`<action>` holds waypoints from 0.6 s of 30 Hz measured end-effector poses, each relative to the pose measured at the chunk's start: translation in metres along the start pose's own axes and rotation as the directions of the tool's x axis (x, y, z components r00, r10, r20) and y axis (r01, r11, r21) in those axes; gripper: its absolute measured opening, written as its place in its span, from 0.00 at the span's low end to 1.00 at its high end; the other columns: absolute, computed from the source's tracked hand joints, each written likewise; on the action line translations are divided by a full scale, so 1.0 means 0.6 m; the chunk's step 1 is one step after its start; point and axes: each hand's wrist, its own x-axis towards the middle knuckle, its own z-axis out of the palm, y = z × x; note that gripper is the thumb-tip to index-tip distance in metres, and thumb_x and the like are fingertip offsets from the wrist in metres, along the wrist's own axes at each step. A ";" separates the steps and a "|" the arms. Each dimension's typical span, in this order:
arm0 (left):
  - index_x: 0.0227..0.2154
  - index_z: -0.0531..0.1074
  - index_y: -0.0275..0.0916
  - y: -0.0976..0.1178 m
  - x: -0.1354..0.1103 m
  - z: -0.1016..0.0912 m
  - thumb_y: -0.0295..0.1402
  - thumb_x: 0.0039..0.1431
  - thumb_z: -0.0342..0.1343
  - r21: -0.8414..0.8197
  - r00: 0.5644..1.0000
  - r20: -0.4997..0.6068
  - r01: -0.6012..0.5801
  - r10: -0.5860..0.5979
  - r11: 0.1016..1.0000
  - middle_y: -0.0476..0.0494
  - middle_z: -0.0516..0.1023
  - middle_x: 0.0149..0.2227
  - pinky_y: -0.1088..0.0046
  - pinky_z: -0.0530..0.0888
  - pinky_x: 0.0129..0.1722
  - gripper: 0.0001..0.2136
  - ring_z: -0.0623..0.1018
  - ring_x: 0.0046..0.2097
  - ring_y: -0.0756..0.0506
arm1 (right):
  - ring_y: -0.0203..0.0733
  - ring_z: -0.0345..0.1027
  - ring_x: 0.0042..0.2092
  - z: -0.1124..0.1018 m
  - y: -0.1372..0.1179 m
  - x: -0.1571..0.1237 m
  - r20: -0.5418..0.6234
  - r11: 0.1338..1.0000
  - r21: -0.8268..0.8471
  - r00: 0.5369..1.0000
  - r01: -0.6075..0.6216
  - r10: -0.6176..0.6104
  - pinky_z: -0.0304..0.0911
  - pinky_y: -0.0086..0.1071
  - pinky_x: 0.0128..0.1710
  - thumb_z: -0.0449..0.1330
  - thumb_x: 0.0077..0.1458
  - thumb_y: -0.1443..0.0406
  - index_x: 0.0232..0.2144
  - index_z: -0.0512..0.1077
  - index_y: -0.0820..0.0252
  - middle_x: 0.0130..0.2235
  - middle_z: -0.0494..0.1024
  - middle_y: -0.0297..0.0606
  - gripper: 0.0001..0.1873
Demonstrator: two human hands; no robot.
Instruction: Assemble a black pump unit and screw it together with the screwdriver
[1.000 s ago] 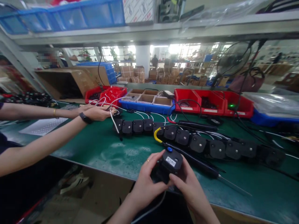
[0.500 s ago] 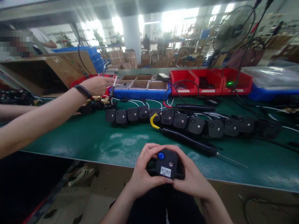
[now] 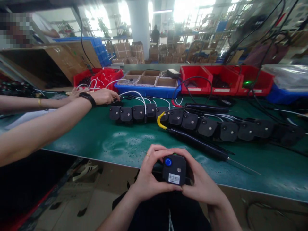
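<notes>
Between my hands is a small black square box [image 3: 175, 169] with a blue button, a round silver spot and a white barcode label on its face. My left hand [image 3: 149, 176] grips its left side, thumb below and fingers over the top. On the right side, my right hand [image 3: 197, 179] clasps it the same way. The box is held upright in front of the bench edge, above my lap. Beyond it on the bench lies a black electric screwdriver [image 3: 198, 144] with a yellow-sleeved cable and a long thin bit. What the box's back looks like is hidden.
Similar black boxes [image 3: 190, 121] with white cables stand in a row across the green bench [image 3: 84, 138]. Behind them are a blue divided tray [image 3: 149, 92] and red bins [image 3: 221, 92]. From the left, a co-worker's hand [image 3: 104, 96] reaches to the row's end.
My hands keep the same hold on the black box. The co-worker's hand has come down from the tray to the row's left end, where a white cable now arches over the boxes.
</notes>
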 end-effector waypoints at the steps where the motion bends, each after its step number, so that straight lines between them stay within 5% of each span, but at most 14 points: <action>1: 0.55 0.68 0.50 0.000 0.000 0.000 0.47 0.46 0.71 0.004 1.000 0.003 0.000 0.000 1.000 0.41 0.67 0.51 0.59 0.69 0.54 0.33 0.69 0.55 0.38 | 0.49 0.66 0.54 -0.001 0.000 -0.001 0.005 1.000 0.003 1.000 -0.005 0.005 0.63 0.37 0.54 0.61 0.39 0.73 0.56 0.65 0.49 0.55 0.70 0.38 0.38; 9: 0.55 0.67 0.51 -0.001 0.001 0.000 0.45 0.45 0.72 0.003 1.000 0.002 -0.018 0.018 1.000 0.43 0.67 0.51 0.61 0.69 0.54 0.33 0.69 0.54 0.39 | 0.45 0.65 0.54 0.002 -0.002 0.003 0.015 1.000 0.004 1.000 -0.015 0.015 0.62 0.34 0.55 0.65 0.42 0.73 0.56 0.64 0.46 0.54 0.69 0.35 0.38; 14: 0.54 0.68 0.49 0.003 0.002 0.006 0.43 0.46 0.72 0.014 0.999 -0.045 0.005 -0.004 1.000 0.42 0.68 0.51 0.60 0.68 0.55 0.32 0.69 0.55 0.38 | 0.43 0.67 0.52 0.019 0.005 -0.001 -0.165 1.000 -0.029 0.986 -0.008 0.004 0.63 0.31 0.53 0.70 0.41 0.69 0.53 0.65 0.48 0.52 0.70 0.35 0.36; 18: 0.53 0.70 0.46 0.018 0.011 -0.002 0.51 0.46 0.69 -0.053 0.999 0.003 0.051 -0.051 0.997 0.41 0.69 0.49 0.60 0.69 0.54 0.32 0.70 0.53 0.37 | 0.44 0.71 0.46 0.021 0.011 -0.011 -0.244 0.988 0.141 0.966 -0.055 0.089 0.68 0.30 0.44 0.74 0.35 0.66 0.50 0.65 0.50 0.47 0.73 0.36 0.38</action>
